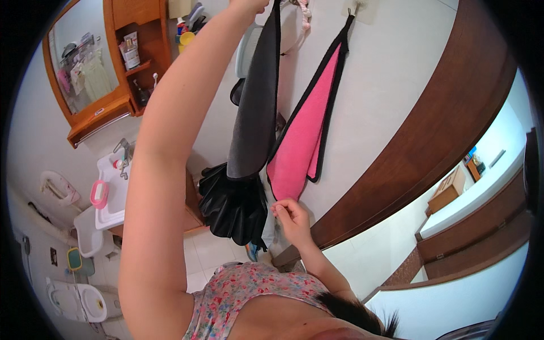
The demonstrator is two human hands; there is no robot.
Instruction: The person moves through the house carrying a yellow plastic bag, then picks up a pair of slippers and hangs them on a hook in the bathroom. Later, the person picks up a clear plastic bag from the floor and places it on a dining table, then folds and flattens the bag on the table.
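Observation:
A pink towel with black edging [299, 144] hangs by its loop from a wall hook [357, 7]. Its lower end narrows to the curled fingers of my right hand [294, 221], which pinch it between thumb and fingers. To the left hangs a dark grey towel with black trim [255, 110], its top cut off by the picture's upper edge. My left arm is raised high, and my left hand [255, 5] shows only in part beside the top of the grey towel. Whether it grips anything is hidden. Below the grey towel hangs a pleated black item [233, 204], perhaps a folded umbrella.
A light blue comb-like item [248, 51] hangs behind the grey towel. Leftward are a wooden mirror cabinet [121, 91], a white washbasin [112, 208] with a pink soap dish [99, 194], and a toilet [91, 304]. A dark wooden door frame [395, 157] curves along the right.

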